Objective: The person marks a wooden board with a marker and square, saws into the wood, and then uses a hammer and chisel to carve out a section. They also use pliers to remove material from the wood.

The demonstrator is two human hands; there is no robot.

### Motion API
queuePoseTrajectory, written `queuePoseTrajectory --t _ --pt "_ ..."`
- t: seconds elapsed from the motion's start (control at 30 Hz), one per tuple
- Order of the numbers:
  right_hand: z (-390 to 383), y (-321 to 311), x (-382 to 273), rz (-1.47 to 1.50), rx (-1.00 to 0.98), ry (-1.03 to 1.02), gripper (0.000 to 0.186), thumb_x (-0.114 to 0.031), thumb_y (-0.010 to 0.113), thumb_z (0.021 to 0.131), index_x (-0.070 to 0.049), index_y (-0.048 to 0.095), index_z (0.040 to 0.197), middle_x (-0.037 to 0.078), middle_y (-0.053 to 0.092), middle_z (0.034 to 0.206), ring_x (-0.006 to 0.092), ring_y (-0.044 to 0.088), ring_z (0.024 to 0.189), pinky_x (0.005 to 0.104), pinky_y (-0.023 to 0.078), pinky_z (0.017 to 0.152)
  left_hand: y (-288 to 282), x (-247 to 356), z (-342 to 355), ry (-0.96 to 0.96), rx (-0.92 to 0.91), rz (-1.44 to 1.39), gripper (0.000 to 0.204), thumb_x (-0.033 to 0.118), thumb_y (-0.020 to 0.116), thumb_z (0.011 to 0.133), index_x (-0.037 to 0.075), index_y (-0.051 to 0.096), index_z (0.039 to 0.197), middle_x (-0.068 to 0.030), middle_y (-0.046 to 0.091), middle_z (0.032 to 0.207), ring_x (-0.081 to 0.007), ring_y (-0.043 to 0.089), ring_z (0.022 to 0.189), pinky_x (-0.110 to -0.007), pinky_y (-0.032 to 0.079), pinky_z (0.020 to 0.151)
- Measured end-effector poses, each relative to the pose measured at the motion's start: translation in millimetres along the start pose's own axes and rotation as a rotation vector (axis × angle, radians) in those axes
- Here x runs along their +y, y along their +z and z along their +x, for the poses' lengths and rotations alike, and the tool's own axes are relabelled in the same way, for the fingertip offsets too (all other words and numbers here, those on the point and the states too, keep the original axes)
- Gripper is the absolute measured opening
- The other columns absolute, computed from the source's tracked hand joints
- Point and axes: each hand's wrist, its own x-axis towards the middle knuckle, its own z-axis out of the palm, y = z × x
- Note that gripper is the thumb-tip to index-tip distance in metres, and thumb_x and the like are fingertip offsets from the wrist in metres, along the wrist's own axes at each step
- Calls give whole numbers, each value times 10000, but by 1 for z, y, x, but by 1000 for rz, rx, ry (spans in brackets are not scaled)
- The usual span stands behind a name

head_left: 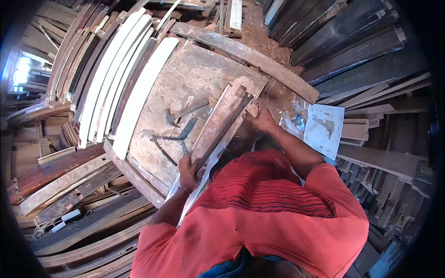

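A long reddish-brown wooden plank [213, 132] lies slanted along the right part of a worn wooden worktop [204, 69], a dark groove running down its length. My left hand [188, 172] is closed round its near end. By the far end, my right hand [263, 118] has its fingers closed on a small pale block [252, 109] at the plank's right edge. Left of the plank lie a hammer [187, 110], a tool with a blue-grey handle [188, 128] and dark pincers [163, 144]. No hand touches these tools.
White-faced boards [143, 92] and brown ones stand along the worktop's left side. A thick beam [250, 54] borders its far edge. A pale, stained panel [325, 130] is right of my right arm. Dark timbers [352, 32] are stacked at the far right, more planks [69, 183] at left.
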Motion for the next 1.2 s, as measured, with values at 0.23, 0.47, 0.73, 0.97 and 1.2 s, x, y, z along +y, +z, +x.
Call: queuePoseTrajectory --t 0.23,0.47,0.73,0.97,1.2 --pt "3 13 25 18 -97 -139 610 -321 848 832 -45 517 1263 168 713 1082 252 690 995 388 550 892 -76 54 15 -454 -331 -151 370 395 632 992 33 618 1064 -241 677 788 -449 689 776 -528 528 680" --pt "-9 -3 28 496 -291 228 482 -373 797 907 -73 502 1143 72 666 928 159 656 760 314 549 655 -166 120 56 -578 -472 -189 413 395 663 984 -13 608 1018 -244 596 607 -447 664 635 -503 474 558" --pt "0 -11 34 553 -268 269 363 -315 785 927 -66 609 1125 43 692 868 144 654 656 308 542 615 -172 137 70 -695 -549 -147 468 455 601 1013 -10 582 973 -297 605 661 -514 641 691 -562 453 576" --pt "-5 -3 44 758 -187 371 253 -272 790 920 -44 730 1013 32 706 849 140 661 675 310 537 623 -106 104 24 -662 -499 -118 434 470 543 1027 38 545 983 -307 643 732 -529 640 732 -607 470 616" --pt "-3 -3 21 670 -112 482 398 -335 830 875 -42 710 1117 33 695 861 164 659 677 310 553 618 1 57 35 -614 -265 -203 330 384 565 1034 58 607 1059 -282 676 793 -499 671 799 -547 513 638"
